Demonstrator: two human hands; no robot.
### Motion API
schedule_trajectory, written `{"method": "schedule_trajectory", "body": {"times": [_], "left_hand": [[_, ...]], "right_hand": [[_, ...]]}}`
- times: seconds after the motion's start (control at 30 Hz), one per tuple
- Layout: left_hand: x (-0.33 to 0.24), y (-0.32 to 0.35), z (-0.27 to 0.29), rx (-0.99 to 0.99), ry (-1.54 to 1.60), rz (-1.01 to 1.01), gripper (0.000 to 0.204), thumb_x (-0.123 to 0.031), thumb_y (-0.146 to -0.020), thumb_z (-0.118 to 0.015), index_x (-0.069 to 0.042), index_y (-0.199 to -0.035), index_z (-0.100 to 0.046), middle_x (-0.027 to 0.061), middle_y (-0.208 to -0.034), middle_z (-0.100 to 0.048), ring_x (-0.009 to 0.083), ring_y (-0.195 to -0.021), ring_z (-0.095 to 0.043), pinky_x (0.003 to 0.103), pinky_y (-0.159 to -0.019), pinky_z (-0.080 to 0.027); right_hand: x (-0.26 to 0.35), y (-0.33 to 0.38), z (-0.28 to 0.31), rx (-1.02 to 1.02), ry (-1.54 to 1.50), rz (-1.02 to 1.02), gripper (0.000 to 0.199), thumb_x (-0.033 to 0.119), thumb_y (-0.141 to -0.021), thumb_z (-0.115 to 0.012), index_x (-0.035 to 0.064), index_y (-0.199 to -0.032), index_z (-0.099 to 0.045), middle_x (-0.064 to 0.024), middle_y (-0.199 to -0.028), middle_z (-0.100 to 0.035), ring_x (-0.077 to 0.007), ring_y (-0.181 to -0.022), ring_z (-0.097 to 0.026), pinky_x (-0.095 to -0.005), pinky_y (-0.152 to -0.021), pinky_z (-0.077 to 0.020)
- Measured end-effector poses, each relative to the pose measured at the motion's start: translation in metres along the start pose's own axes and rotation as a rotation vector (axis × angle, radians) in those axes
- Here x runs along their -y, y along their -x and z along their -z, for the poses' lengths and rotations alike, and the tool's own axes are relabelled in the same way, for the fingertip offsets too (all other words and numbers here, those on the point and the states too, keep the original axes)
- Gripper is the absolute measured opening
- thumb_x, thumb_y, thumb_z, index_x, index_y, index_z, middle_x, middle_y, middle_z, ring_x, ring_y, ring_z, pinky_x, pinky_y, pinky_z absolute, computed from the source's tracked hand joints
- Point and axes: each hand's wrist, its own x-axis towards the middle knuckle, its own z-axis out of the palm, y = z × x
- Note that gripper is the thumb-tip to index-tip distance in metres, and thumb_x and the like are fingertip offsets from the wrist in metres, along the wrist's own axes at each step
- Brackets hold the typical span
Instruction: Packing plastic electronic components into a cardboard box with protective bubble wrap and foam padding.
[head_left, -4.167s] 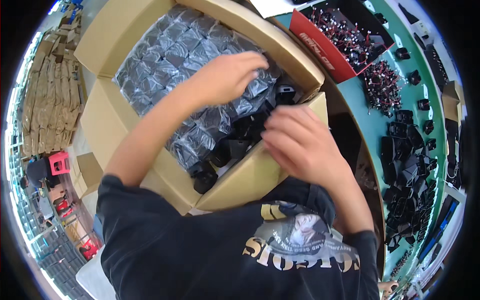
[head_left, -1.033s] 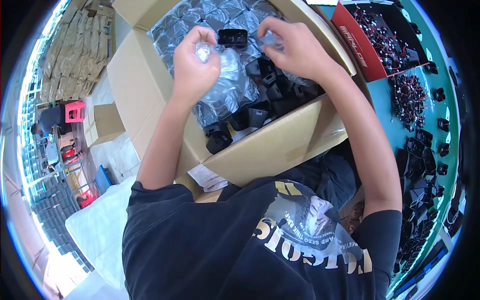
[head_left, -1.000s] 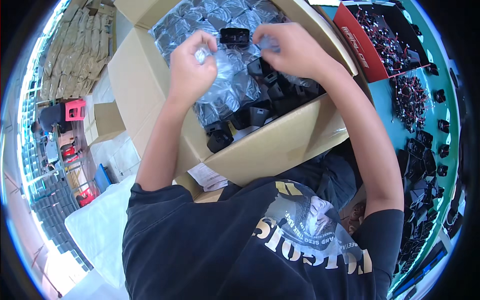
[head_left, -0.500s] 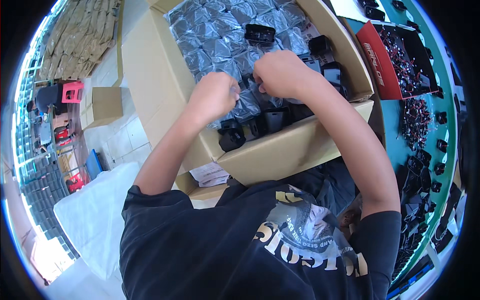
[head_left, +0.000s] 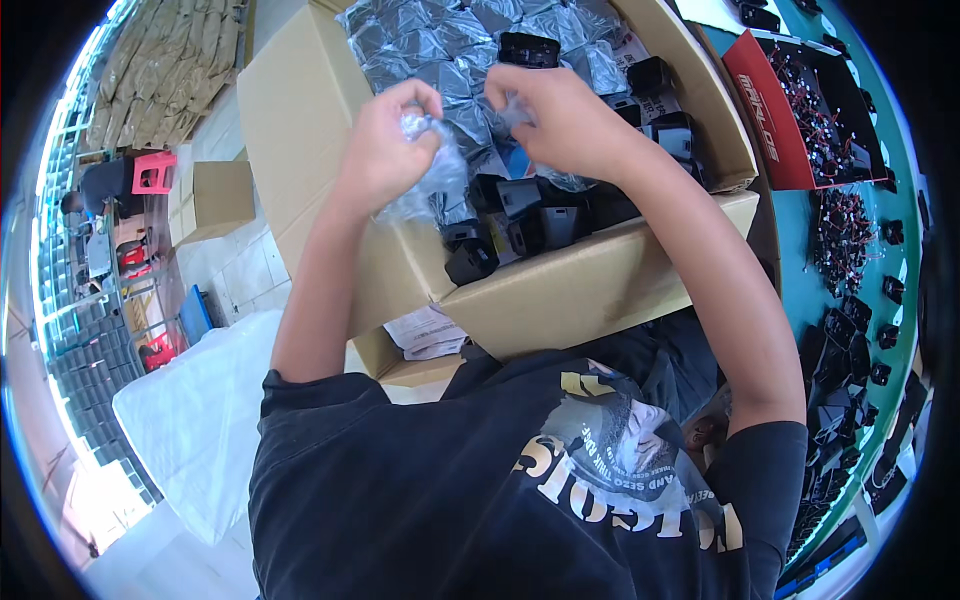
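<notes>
My left hand (head_left: 385, 150) is closed on a crumpled clear plastic bag (head_left: 447, 178), which hangs down over the near-left corner of an open cardboard box (head_left: 600, 262). My right hand (head_left: 565, 120) pinches a piece of clear plastic (head_left: 515, 110) above the box; whether it belongs to another bag I cannot tell. Rows of plastic-wrapped pieces (head_left: 455, 82) fill the far part of the box. Bare black plastic housings (head_left: 562, 225) lie loose along its near wall. One more black housing (head_left: 528, 50) rests on top of the wrapped rows.
On the right, a green-topped table (head_left: 795, 250) carries a red box (head_left: 765, 110) of small wired parts, a pile of similar parts (head_left: 842, 245) and several black housings. To the left are a cardboard carton (head_left: 212, 200), a white covered bundle (head_left: 200, 420) and a person by a pink stool (head_left: 153, 173).
My left hand has moved up and left, pulling the clear bag away. My right hand has shifted slightly up and left. More bare black housings now show at the box's near wall.
</notes>
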Motion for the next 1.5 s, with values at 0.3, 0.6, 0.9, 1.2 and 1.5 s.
{"method": "schedule_trajectory", "body": {"times": [0.3,0.6,0.9,1.2,1.5], "left_hand": [[-0.007,0.012,-0.019,0.462,-1.081,-0.069,0.011,-0.006,-0.071,-0.069,0.004,-0.076,-0.070,0.0231,-0.082,-0.070,0.0403,-0.080,-0.067,0.045,-0.074,-0.054],[0.016,0.023,-0.015,0.263,-0.901,-0.164,0.014,-0.008,-0.074,-0.067,0.004,-0.081,-0.072,0.0211,-0.084,-0.071,0.0419,-0.080,-0.067,0.046,-0.072,-0.054],[0.012,0.013,-0.013,0.344,-0.849,-0.003,0.017,-0.010,-0.077,-0.066,0.002,-0.088,-0.071,0.0186,-0.087,-0.072,0.0415,-0.078,-0.066,0.046,-0.072,-0.054],[-0.002,0.016,-0.014,0.263,-0.769,0.134,0.021,-0.003,-0.081,-0.062,0.000,-0.098,-0.073,0.0139,-0.087,-0.072,0.0366,-0.080,-0.066,0.043,-0.078,-0.052],[0.003,0.016,-0.018,0.389,-0.988,0.140,0.016,-0.003,-0.083,-0.059,-0.002,-0.092,-0.072,0.0130,-0.087,-0.071,0.0357,-0.079,-0.064,0.044,-0.077,-0.051]], "right_hand": [[-0.015,-0.050,-0.030,0.201,0.824,0.089,0.025,0.008,-0.075,-0.072,0.0069,-0.100,-0.076,-0.0110,-0.093,-0.076,-0.0325,-0.084,-0.073,-0.0392,-0.077,-0.0582],[-0.030,-0.046,-0.020,0.214,0.648,0.103,0.019,0.018,-0.080,-0.077,0.0064,-0.095,-0.076,-0.0107,-0.094,-0.073,-0.0336,-0.087,-0.071,-0.0423,-0.080,-0.0575],[-0.030,-0.046,-0.016,0.384,0.431,-0.038,0.015,0.015,-0.083,-0.069,0.0061,-0.093,-0.076,-0.0128,-0.094,-0.075,-0.0350,-0.084,-0.071,-0.0416,-0.078,-0.0576],[-0.033,-0.048,-0.030,0.070,0.142,-0.006,0.013,0.011,-0.082,-0.066,0.0055,-0.091,-0.074,-0.0139,-0.092,-0.075,-0.0367,-0.082,-0.070,-0.0424,-0.078,-0.0570],[-0.019,-0.045,-0.023,0.124,0.112,0.067,0.019,0.020,-0.082,-0.069,0.0041,-0.090,-0.074,-0.0133,-0.092,-0.076,-0.0368,-0.082,-0.070,-0.0427,-0.077,-0.0570]]}}
